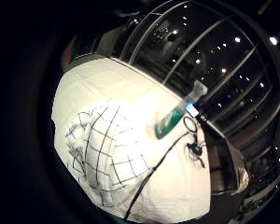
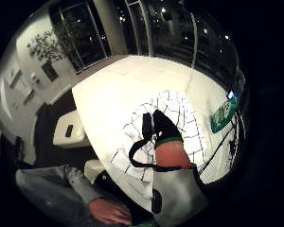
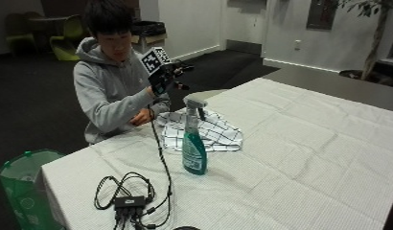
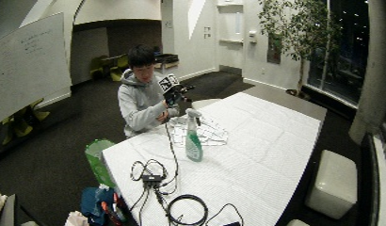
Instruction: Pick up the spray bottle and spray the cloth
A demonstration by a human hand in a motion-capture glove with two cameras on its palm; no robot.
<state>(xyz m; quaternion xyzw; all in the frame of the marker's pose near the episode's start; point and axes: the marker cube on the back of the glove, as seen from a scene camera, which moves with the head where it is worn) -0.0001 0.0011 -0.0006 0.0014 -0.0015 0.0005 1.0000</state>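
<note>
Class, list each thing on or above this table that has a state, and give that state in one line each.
Green plastic spray bottle with grey trigger head: upright on the white tablecloth, untouched.
White cloth with black grid checks: crumpled on the table behind the bottle.
Black-gloved right hand: raised above the cloth, holding nothing; its fingers cannot be read.
Bare left hand: resting at the table's edge.

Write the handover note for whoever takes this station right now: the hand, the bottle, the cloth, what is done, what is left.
Right hand: raised above the near end of the cloth, holding nothing; whether its fingers are straight or curled cannot be told here.
Bare hand: resting at the table edge by the person's body.
Spray bottle: upright on the table, green liquid inside, just beside the cloth and untouched.
Cloth: white with a dark check, lying crumpled on the table in front of the person.
Done: nothing yet.
Left: reach for the bottle, take a grip on it, lift it, and spray the cloth.
</note>
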